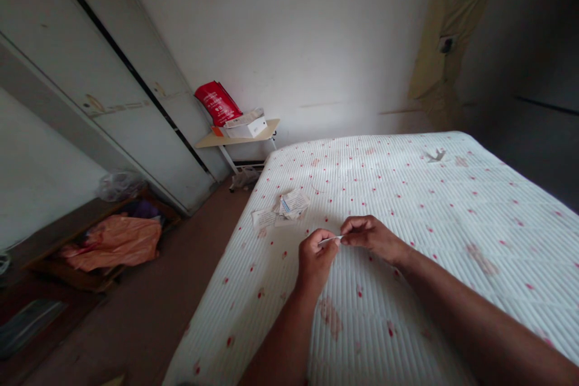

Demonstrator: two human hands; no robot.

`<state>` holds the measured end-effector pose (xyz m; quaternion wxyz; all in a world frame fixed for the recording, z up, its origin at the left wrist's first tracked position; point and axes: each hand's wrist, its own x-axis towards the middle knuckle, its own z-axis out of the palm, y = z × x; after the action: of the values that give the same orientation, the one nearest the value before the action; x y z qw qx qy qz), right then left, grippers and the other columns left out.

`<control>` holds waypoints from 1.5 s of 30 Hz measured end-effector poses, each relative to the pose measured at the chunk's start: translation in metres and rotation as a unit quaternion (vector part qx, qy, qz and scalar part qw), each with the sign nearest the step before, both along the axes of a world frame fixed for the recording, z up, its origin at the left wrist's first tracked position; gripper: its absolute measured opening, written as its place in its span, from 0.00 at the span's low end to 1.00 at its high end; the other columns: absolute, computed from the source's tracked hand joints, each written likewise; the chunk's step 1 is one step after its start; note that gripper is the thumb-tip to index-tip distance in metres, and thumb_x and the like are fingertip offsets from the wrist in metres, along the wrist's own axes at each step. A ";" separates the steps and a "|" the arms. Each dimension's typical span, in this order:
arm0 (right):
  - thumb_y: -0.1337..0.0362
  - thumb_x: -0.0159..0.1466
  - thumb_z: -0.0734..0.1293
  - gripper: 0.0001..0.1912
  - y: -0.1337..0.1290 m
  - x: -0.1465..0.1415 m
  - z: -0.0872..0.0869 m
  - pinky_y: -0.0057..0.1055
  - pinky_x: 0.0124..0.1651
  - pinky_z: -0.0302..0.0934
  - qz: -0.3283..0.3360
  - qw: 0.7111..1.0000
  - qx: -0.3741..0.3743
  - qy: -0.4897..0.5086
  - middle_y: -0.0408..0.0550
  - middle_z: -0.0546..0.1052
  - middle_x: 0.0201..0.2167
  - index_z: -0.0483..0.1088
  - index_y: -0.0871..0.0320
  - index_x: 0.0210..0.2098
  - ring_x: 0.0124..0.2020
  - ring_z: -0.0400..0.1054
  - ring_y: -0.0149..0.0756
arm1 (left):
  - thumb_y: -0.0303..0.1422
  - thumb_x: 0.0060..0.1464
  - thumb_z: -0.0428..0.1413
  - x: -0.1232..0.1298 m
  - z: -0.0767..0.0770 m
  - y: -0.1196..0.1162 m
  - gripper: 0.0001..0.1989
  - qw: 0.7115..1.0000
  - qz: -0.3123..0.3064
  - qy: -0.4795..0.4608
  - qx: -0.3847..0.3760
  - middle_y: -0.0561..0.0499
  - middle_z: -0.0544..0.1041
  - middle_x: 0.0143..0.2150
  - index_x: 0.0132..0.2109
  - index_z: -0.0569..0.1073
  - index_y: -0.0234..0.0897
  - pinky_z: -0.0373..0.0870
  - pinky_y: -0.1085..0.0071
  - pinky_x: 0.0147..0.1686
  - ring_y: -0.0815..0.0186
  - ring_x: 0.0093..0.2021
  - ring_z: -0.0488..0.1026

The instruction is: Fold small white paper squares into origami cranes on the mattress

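Observation:
My left hand (316, 256) is closed, thumb and fingers pinching a small folded strip of white paper (329, 240). From the other side, my right hand (368, 234) pinches the strip's right end between thumb and fingertips. Both hands are close together just above the patterned bed cover (348, 325), and the fingers hide much of the paper. Beyond my left hand, several printed paper pieces (294, 202) lie in a loose pile on the bed. A small folded paper shape (436, 156) rests near the bed's far right corner.
A small table (210, 140) at the bed's far left corner bears a red bag (218, 102) and a white box (253, 126). A cabinet (122, 60) stands at the left. An orange cloth or bag (115, 241) lies on a low wooden piece. A socket (447, 44) is on the wall.

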<state>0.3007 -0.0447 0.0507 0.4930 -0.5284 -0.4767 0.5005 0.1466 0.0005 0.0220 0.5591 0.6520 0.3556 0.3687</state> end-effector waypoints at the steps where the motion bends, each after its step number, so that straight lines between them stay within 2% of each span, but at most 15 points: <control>1: 0.63 0.46 0.70 0.08 0.000 0.000 0.000 0.26 0.28 0.51 -0.003 1.000 -0.004 -0.003 0.38 0.68 0.19 0.70 0.61 0.22 0.22 0.58 0.26 | 0.35 0.47 0.54 0.001 -0.001 0.000 0.07 1.000 -0.001 -0.003 -0.008 0.58 0.64 0.18 0.29 0.67 0.34 0.55 0.78 0.20 0.74 0.19 0.60; 7: 0.63 0.46 0.69 0.07 0.002 -0.001 -0.001 0.26 0.27 0.50 -0.018 0.999 -0.009 -0.029 0.37 0.66 0.17 0.69 0.60 0.20 0.21 0.56 0.26 | 0.37 0.46 0.55 0.003 0.003 0.000 0.09 0.998 0.008 -0.005 -0.055 0.55 0.70 0.19 0.29 0.68 0.34 0.58 0.78 0.21 0.74 0.18 0.62; 12: 0.60 0.48 0.69 0.09 0.003 0.004 -0.006 0.26 0.26 0.48 -0.004 0.999 -0.020 -0.047 0.37 0.64 0.17 0.69 0.61 0.23 0.21 0.54 0.26 | 0.39 0.42 0.57 0.003 0.009 0.001 0.13 0.994 0.006 -0.002 -0.109 0.54 0.70 0.18 0.30 0.70 0.33 0.59 0.77 0.19 0.73 0.17 0.63; 21: 0.59 0.47 0.69 0.10 0.005 0.011 -0.007 0.26 0.25 0.47 0.025 0.998 -0.047 -0.046 0.37 0.64 0.17 0.70 0.61 0.24 0.21 0.54 0.25 | 0.41 0.47 0.53 -0.002 0.008 0.009 0.14 0.993 -0.073 0.049 -0.076 0.53 0.69 0.18 0.27 0.70 0.32 0.58 0.78 0.18 0.74 0.17 0.61; 23: 0.60 0.47 0.69 0.10 0.006 0.011 -0.006 0.25 0.25 0.48 0.019 0.997 -0.058 -0.037 0.38 0.65 0.16 0.70 0.62 0.23 0.20 0.55 0.26 | 0.41 0.47 0.53 -0.002 0.006 0.010 0.14 0.992 -0.082 0.049 -0.082 0.53 0.69 0.19 0.30 0.71 0.32 0.57 0.78 0.18 0.74 0.18 0.61; 26: 0.62 0.46 0.68 0.08 0.006 0.012 -0.001 0.26 0.26 0.50 0.011 0.997 -0.072 -0.023 0.39 0.67 0.16 0.71 0.62 0.22 0.20 0.57 0.27 | 0.35 0.42 0.57 -0.002 0.005 0.010 0.13 0.992 -0.093 0.048 -0.075 0.55 0.69 0.23 0.35 0.72 0.32 0.56 0.79 0.20 0.75 0.19 0.61; 28: 0.63 0.46 0.68 0.07 0.005 0.011 0.002 0.25 0.26 0.51 0.004 0.997 -0.079 -0.017 0.40 0.67 0.15 0.71 0.62 0.21 0.20 0.58 0.27 | 0.32 0.39 0.58 -0.001 0.005 0.009 0.12 0.993 -0.084 0.052 -0.065 0.57 0.68 0.22 0.35 0.72 0.33 0.55 0.79 0.20 0.76 0.19 0.60; 32: 0.62 0.46 0.69 0.08 0.005 0.010 0.004 0.25 0.26 0.53 0.009 0.997 -0.075 -0.009 0.41 0.70 0.17 0.72 0.62 0.22 0.20 0.59 0.26 | 0.32 0.40 0.55 0.001 0.008 0.007 0.07 0.995 -0.045 0.058 -0.063 0.59 0.63 0.17 0.29 0.70 0.34 0.52 0.78 0.18 0.75 0.17 0.57; 38: 0.56 0.48 0.70 0.14 0.005 0.009 -0.001 0.26 0.27 0.55 0.006 0.998 -0.063 0.006 0.42 0.72 0.19 0.73 0.63 0.24 0.20 0.61 0.26 | 0.31 0.36 0.58 0.002 0.006 0.007 0.10 0.998 -0.025 0.012 -0.061 0.58 0.66 0.19 0.31 0.70 0.34 0.55 0.79 0.18 0.75 0.18 0.59; 45: 0.53 0.49 0.69 0.17 0.005 0.000 -0.001 0.25 0.27 0.56 0.003 0.997 -0.054 0.046 0.43 0.73 0.20 0.73 0.63 0.25 0.21 0.62 0.26 | 0.32 0.36 0.61 0.004 0.005 0.006 0.13 0.982 0.001 -0.107 -0.159 0.55 0.71 0.20 0.31 0.68 0.33 0.61 0.77 0.19 0.74 0.18 0.63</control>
<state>0.3010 -0.0401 0.0498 0.4837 -0.5288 -0.4274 0.5512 0.1502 0.0068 0.0272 0.6898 0.5115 0.3484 0.3757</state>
